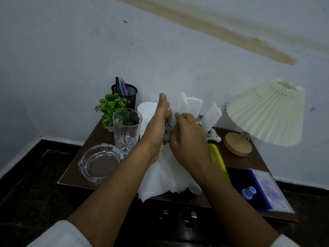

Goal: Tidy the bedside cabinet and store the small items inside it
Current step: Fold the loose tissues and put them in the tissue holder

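Head view: Both hands are raised over the middle of the bedside cabinet's tabletop (80,157). The right hand (188,139) has its fingers curled and pinches a bundle of thin white sheets (160,175), whose upper ends stand above the hands and whose lower part drapes to the front edge of the tabletop. The left hand (156,125) is seen edge-on against the same sheets, one digit straight up. Its other fingers are hidden, so its grip cannot be told. A small grey object (167,139) shows between the palms.

Left of the hands stand a glass tumbler (127,129), a glass ashtray (100,163), a green plant (111,107) and a mesh pen holder (124,92). To the right are a yellow comb (218,159), a tilted pleated lamp (267,111) and an open blue case (258,189) at the front right corner.
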